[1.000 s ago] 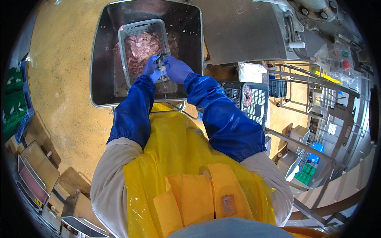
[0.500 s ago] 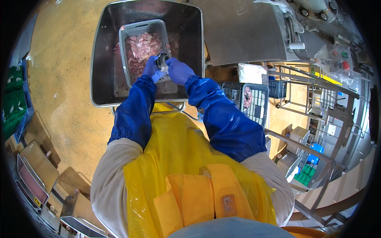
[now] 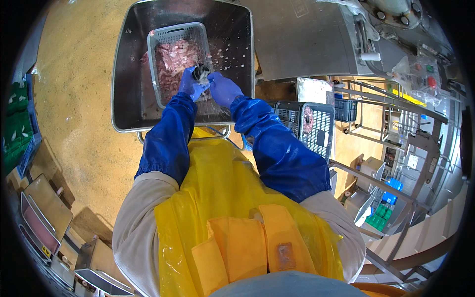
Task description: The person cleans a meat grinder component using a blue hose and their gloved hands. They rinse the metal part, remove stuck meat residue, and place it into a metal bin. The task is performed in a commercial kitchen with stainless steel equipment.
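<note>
Both my hands are gloved in purple-blue and work over a deep metal bin. My left hand is closed on a small dark round part, whose kind I cannot make out. Close against its right side, my right hand has its fingers curled; what they hold is hidden. A whitish, blurred spray with droplets spreads around the dark part. Beneath the hands, a grey perforated basket stands inside the bin, holding pink raw meat pieces.
Right of the bin stand a dark crate with a reddish piece against it and a metal rack. A large steel surface lies beyond. Blue-edged green crates and metal carts line the left.
A spray has burst out around the dark part, and white droplets now show on the bin's right inner side. My right hand has shifted slightly off the dark part's top.
</note>
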Demonstrator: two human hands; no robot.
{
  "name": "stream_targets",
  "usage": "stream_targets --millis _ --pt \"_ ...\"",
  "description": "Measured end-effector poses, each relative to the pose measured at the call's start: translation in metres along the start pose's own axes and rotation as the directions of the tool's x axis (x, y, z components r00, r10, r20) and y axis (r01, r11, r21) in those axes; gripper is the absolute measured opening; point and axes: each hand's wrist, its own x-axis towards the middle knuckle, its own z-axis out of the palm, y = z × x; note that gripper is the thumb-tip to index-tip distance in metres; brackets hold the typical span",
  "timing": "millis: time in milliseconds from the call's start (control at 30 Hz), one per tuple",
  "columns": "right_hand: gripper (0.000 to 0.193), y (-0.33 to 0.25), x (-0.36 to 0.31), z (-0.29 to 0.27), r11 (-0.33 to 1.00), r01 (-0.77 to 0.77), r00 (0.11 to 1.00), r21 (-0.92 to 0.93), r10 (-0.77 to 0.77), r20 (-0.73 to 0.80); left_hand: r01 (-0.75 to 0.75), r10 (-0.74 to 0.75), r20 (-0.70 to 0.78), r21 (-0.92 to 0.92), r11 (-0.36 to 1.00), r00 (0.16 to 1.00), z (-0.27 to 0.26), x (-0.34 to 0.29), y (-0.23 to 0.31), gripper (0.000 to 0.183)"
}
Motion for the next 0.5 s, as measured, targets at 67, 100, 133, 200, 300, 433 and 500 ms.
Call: stream_targets --millis 67,100,133,200,300,433,500 --pt "0.033 0.001 0.002 0.002 0.998 0.057 0.998 0.008 -0.057 0.002 0.011 -0.011 -0.004 0.005 1.0 1.0 -0.003 0.0 0.002 0.031" --pt "0.033 0.005 0.004 0.003 0.997 0.077 0.997 0.013 -0.077 -0.002 0.008 -0.006 -0.081 0.021 1.0 0.997 0.009 -0.006 0.001 0.031" --pt "0.033 0.009 0.006 0.004 0.997 0.081 0.997 0.016 -0.081 -0.007 0.006 0.0 -0.157 0.038 0.999 0.988 0.021 -0.013 0.0 0.031" --pt "0.033 0.01 0.007 0.006 0.994 0.104 0.995 0.02 -0.104 -0.008 -0.299 0.335 0.07 0.646 0.702 0.939 0.015 -0.019 -0.007 0.032" --pt "0.038 0.006 0.006 0.004 0.998 0.052 0.998 0.04 -0.053 0.033 -0.196 0.238 -0.071 0.368 0.909 0.969 0.006 -0.013 -0.009 0.032" --pt "0.039 -0.001 0.007 0.005 0.998 0.064 0.997 0.017 -0.065 0.04 -0.046 0.046 -0.007 0.055 0.997 0.999 -0.027 0.009 -0.003 0.032" --pt "0.04 0.005 0.009 0.007 0.998 0.059 0.998 0.027 -0.06 0.015 -0.034 0.036 -0.035 0.046 0.998 0.999 -0.016 0.01 -0.009 0.032"
